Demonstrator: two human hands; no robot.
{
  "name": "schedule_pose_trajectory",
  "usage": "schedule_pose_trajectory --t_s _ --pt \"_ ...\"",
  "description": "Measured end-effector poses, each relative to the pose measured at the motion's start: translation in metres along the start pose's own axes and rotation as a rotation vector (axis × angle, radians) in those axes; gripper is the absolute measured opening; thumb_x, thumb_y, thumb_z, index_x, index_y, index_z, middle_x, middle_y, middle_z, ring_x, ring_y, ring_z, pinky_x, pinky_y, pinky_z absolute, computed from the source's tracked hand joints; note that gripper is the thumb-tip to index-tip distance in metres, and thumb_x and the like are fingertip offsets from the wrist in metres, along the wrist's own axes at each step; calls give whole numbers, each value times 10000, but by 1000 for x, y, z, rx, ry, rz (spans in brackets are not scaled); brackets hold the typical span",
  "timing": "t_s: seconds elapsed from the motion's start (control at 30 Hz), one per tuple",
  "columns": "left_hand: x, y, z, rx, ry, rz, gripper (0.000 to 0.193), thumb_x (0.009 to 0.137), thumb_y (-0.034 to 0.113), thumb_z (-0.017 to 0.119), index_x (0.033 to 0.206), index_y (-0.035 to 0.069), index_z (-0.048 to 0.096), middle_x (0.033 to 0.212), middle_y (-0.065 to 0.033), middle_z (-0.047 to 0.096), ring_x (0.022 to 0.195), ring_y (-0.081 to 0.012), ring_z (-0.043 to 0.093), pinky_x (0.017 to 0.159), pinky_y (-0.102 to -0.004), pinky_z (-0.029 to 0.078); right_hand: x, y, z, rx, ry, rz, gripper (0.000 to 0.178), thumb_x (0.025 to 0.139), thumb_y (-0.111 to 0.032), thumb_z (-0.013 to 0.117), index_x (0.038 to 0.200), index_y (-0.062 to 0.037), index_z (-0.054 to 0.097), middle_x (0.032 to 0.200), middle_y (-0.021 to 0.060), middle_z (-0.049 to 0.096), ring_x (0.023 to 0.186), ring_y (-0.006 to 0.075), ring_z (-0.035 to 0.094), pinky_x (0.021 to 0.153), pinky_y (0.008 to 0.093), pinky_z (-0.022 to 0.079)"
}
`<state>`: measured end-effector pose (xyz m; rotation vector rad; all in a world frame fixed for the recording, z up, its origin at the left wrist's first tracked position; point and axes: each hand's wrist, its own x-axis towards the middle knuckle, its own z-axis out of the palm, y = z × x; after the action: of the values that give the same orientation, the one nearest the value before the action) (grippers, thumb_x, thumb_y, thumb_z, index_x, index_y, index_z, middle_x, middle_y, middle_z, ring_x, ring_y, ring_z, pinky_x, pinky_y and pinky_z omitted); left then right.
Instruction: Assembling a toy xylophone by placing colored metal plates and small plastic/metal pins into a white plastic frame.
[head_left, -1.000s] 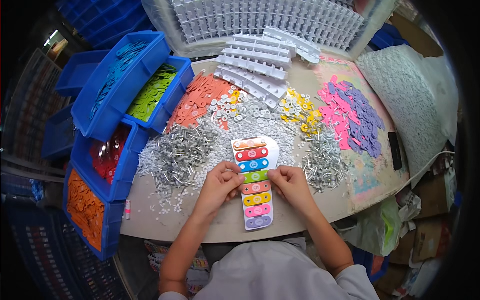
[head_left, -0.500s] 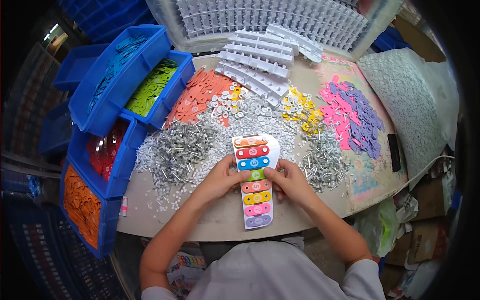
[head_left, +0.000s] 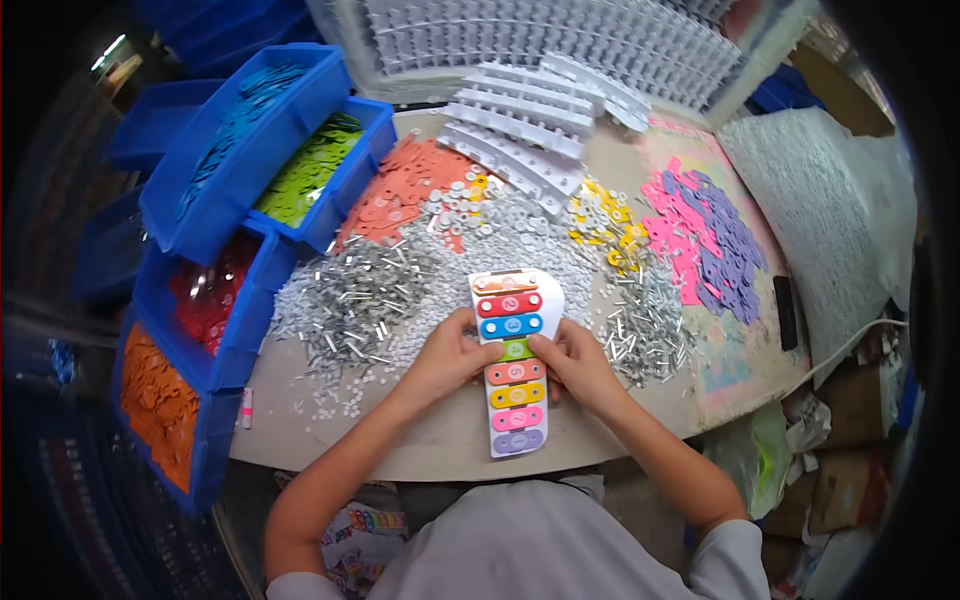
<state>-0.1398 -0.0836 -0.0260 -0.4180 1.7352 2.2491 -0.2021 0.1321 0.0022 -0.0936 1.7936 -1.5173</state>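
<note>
A white toy xylophone (head_left: 552,295) with a column of coloured bars lies upright before me, over the table's near part. My left hand (head_left: 448,354) grips its left edge, and my right hand (head_left: 577,366) grips the right edge. Both thumbs press on the ends of the green bar (head_left: 517,349). White caps sit on the ends of the red bar (head_left: 508,304) and the blue bar (head_left: 511,325). Dark holes show at the ends of the salmon bar (head_left: 515,372) and of the bars below it. The fingers beneath the xylophone are mostly hidden.
Loose metal pins (head_left: 365,300) lie left, more pins (head_left: 645,335) right, with small white caps (head_left: 500,240) between. Blue bins (head_left: 205,365) of coloured bars stand left. Salmon bars (head_left: 405,190), pink bars (head_left: 680,230) and purple bars (head_left: 725,245) are heaped behind. White xylophone bases (head_left: 520,160) stack at the back.
The hands keep the same hold on the xylophone, with the thumbs still on the green bar. The whole view has shifted slightly.
</note>
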Motion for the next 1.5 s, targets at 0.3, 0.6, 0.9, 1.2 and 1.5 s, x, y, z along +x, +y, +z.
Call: schedule_pose_trajectory --t_s 0.3,0.6,0.9,1.2,1.5 --pt "-63 12 4 499 380 246 382 1000 171 724 1317 -4 600 708 -13 634 636 -57 549 595 -267 455 -9 25 0 93 297 -155 269 1110 -314 564 1027 -58 564 556 -1 514 405 109 527 356 255 370" --pt "-133 20 -122 737 1126 378 135 1009 93 675 1070 -22 711 847 -40 699 706 -86 586 653 -266 487 -10 37 8 129 356 -333 236 1128 -270 529 1000 -89 449 561 -10 471 434 81 492 397 228 355" --pt "-117 16 -162 1079 1222 317 206 981 101 670 1140 -18 723 997 -209 768 878 -355 757 798 -401 572 -14 49 11 217 470 -496 232 1127 -235 526 957 -100 445 621 -6 464 529 89 516 467 236 400" --pt "-105 -5 -199 995 1156 374 205 972 110 691 1084 -49 757 965 -205 766 825 -292 745 796 -373 564 -16 37 13 -482 694 -895 64 983 -52 631 945 -40 581 963 93 601 950 231 554 865 374 442" --pt "-104 12 -162 1009 1134 434 166 1072 138 578 1072 -20 627 927 -163 720 758 -272 683 705 -378 534 -37 11 -42 -626 905 -928 168 900 -18 716 1051 -21 640 1070 144 644 1046 308 599 950 412 460"
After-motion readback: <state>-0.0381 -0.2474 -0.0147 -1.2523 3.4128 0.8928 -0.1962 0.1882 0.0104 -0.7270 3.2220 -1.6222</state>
